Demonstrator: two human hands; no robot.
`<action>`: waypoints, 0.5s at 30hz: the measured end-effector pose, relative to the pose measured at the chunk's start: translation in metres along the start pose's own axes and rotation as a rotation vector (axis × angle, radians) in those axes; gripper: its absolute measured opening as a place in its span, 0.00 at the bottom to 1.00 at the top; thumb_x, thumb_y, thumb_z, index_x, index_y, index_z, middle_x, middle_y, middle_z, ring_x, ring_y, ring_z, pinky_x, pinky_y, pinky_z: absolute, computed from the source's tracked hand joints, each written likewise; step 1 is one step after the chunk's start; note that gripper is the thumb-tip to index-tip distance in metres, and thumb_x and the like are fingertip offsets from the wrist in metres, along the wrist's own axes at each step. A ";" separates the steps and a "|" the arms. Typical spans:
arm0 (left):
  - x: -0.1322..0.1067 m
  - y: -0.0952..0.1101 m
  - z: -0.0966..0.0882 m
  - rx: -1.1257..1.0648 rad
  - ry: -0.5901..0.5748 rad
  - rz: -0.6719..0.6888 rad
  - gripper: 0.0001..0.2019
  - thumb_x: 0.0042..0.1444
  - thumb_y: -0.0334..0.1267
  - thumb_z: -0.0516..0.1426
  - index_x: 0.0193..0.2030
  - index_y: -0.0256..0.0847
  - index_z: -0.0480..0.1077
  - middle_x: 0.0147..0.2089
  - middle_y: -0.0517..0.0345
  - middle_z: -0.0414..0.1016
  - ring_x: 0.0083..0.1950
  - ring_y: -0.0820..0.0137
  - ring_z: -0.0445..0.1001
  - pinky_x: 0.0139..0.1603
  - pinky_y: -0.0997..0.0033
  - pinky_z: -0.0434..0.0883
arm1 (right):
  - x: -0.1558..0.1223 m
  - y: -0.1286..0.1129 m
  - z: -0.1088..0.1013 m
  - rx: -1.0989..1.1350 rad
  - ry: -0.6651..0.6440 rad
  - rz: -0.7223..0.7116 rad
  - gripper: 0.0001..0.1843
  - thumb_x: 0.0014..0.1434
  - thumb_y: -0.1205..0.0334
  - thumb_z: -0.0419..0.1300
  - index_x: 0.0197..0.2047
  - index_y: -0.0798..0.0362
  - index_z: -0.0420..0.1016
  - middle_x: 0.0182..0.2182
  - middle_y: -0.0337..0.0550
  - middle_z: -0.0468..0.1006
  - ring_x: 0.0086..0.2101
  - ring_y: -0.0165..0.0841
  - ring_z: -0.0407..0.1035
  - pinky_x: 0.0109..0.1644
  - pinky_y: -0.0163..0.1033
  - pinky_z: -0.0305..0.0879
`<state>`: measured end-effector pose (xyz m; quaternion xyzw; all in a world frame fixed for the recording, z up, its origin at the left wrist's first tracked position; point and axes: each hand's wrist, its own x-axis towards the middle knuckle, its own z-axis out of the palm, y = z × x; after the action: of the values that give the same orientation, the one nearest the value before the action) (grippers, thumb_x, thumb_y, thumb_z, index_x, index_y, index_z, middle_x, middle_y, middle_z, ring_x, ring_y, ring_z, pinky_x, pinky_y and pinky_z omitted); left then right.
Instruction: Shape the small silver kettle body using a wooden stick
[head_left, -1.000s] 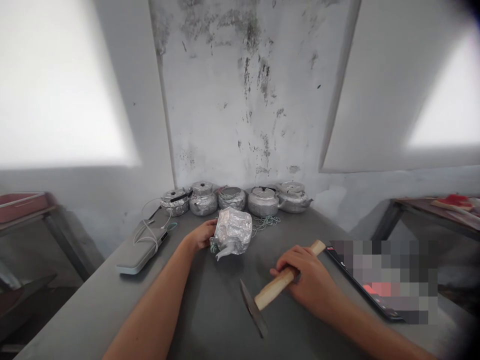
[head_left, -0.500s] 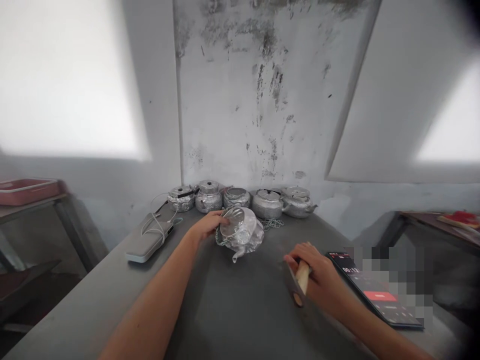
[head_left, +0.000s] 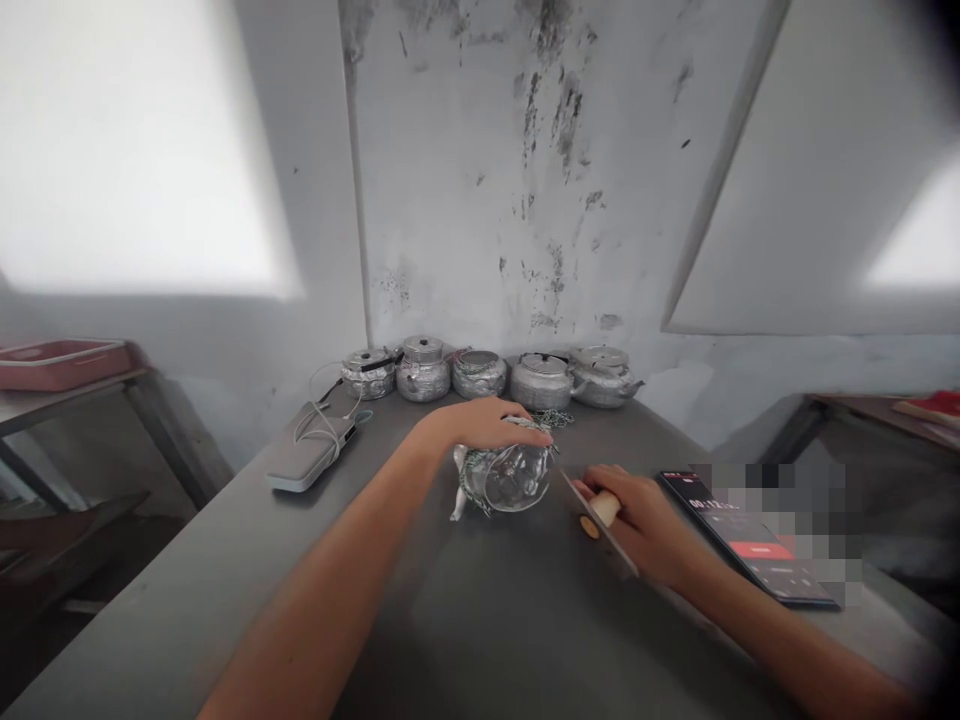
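Note:
My left hand [head_left: 491, 422] is closed over the top of a shiny silver metal kettle [head_left: 480, 480] near the middle of the table. The kettle lies tipped on its side; its round mouth faces me and its spout points down to the left. My left fingertips curl over its upper edge, partly hidden. To the right, my right hand [head_left: 622, 510] grips a hammer [head_left: 609, 548] by its pale wooden handle, close to a long, thin metal head. The round wooden end of the handle shows through the head. The hammer's upper tip is close beside the kettle; I cannot tell whether they touch.
Several silver kettles [head_left: 480, 373] stand in a row along the wall, with a chain [head_left: 553, 418] before them. A grey power bank [head_left: 311, 462] with a white cable lies left on the table [head_left: 450, 620]. A phone [head_left: 750, 540] lies right. A pink tray [head_left: 64, 365] is far left.
My left hand has turned the kettle, so its spout now points left and its mouth towards the right. My right hand has brought the hammer closer to it. The camera view has shifted slightly.

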<state>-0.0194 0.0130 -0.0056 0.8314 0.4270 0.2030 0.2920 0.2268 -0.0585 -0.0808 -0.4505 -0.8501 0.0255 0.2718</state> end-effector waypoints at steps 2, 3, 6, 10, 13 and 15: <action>0.001 0.002 0.005 -0.013 -0.001 0.004 0.29 0.50 0.60 0.65 0.53 0.43 0.78 0.61 0.46 0.74 0.58 0.45 0.71 0.52 0.62 0.69 | 0.000 0.001 -0.001 -0.030 -0.019 0.021 0.22 0.70 0.53 0.48 0.24 0.48 0.58 0.21 0.38 0.69 0.25 0.34 0.65 0.33 0.39 0.56; 0.001 0.002 0.007 -0.022 0.004 0.007 0.30 0.50 0.61 0.65 0.53 0.42 0.78 0.59 0.45 0.75 0.57 0.45 0.72 0.50 0.63 0.69 | 0.001 0.001 -0.001 -0.052 -0.025 0.035 0.23 0.70 0.53 0.48 0.22 0.48 0.59 0.20 0.39 0.70 0.25 0.34 0.65 0.32 0.39 0.55; 0.004 0.001 0.012 -0.072 0.023 0.032 0.27 0.50 0.61 0.65 0.47 0.41 0.79 0.54 0.46 0.78 0.53 0.48 0.74 0.48 0.66 0.68 | 0.001 0.005 0.000 -0.147 -0.048 0.097 0.25 0.68 0.55 0.53 0.19 0.48 0.61 0.18 0.41 0.71 0.23 0.33 0.63 0.32 0.40 0.54; 0.009 -0.003 0.018 -0.181 0.061 0.077 0.17 0.55 0.53 0.64 0.40 0.42 0.80 0.46 0.52 0.81 0.51 0.53 0.75 0.51 0.69 0.67 | 0.002 0.009 0.003 -0.283 -0.184 0.238 0.21 0.69 0.53 0.57 0.25 0.52 0.72 0.22 0.35 0.73 0.23 0.29 0.66 0.32 0.38 0.63; 0.013 -0.007 0.022 -0.269 0.096 0.084 0.11 0.56 0.48 0.63 0.39 0.44 0.80 0.45 0.57 0.81 0.54 0.54 0.74 0.55 0.69 0.66 | 0.002 0.006 0.005 -0.372 -0.332 0.344 0.13 0.68 0.53 0.60 0.40 0.54 0.77 0.34 0.38 0.79 0.31 0.30 0.74 0.38 0.40 0.73; 0.014 -0.008 0.024 -0.341 0.119 0.073 0.08 0.55 0.46 0.65 0.38 0.45 0.80 0.44 0.59 0.81 0.55 0.55 0.74 0.56 0.69 0.66 | 0.001 0.001 0.004 -0.417 -0.404 0.392 0.11 0.68 0.55 0.60 0.46 0.54 0.77 0.41 0.42 0.80 0.36 0.33 0.76 0.41 0.42 0.75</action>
<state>-0.0017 0.0210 -0.0272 0.7713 0.3723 0.3318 0.3955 0.2252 -0.0559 -0.0837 -0.6368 -0.7709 -0.0085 -0.0098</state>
